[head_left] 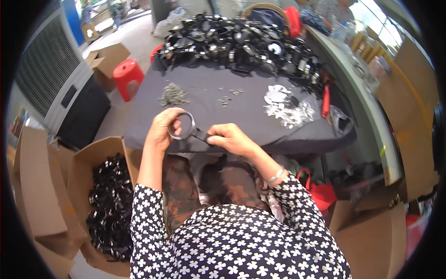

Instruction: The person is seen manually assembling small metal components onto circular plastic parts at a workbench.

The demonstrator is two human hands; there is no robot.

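Above the near edge of the dark-clothed table [218, 121], I hold a ring-shaped part [193, 126] with a shiny band and a black arm on its right side. My left hand [160, 130] grips the band on its left, fingers curled around it. My right hand [233, 139] pinches the black end of the arm between thumb and fingers. Beyond the left hand lies a heap of small metal pieces [173, 95], with a few more scattered bits [225, 101] to its right. White discs [277, 94] and thin white pieces [287, 114] lie farther right.
A large pile of black and silver ring parts [232, 44] covers the table's far side. Left of my legs stands a cardboard box [81, 169] filled with black parts [110, 209]. A red stool [127, 78] stands far left; a red-handled object [325, 101] lies at the table's right.
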